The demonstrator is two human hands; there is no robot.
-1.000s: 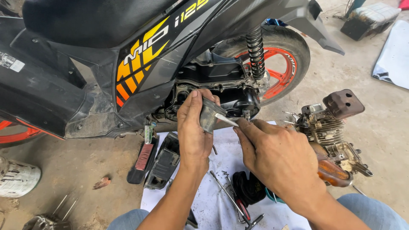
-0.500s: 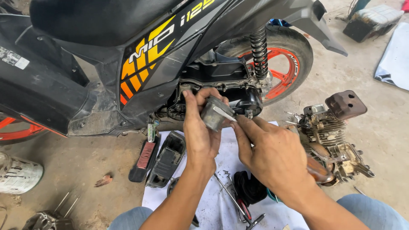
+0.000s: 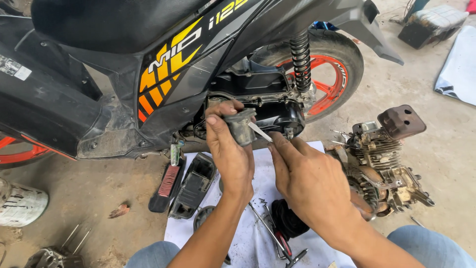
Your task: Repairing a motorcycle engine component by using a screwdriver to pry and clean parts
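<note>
Cylinder part [image 3: 239, 128] clasped upright in your left hand [image 3: 229, 154].
Your right hand [image 3: 310, 183], just beside it, pinches a thin metal strip [image 3: 260, 132] slanting up-left against it.

Left hand [image 3: 230, 154]: bare, no glove, ring or watch; dark grime on fingertips and nails.
Right hand [image 3: 310, 183]: bare too, smudged with grease over knuckles and fingers.
Forearms: uncovered to the bottom edge, no sleeve or cuff in view.
Legs: blue denim jeans [image 3: 431, 248], knees showing at lower left and lower right.
</note>
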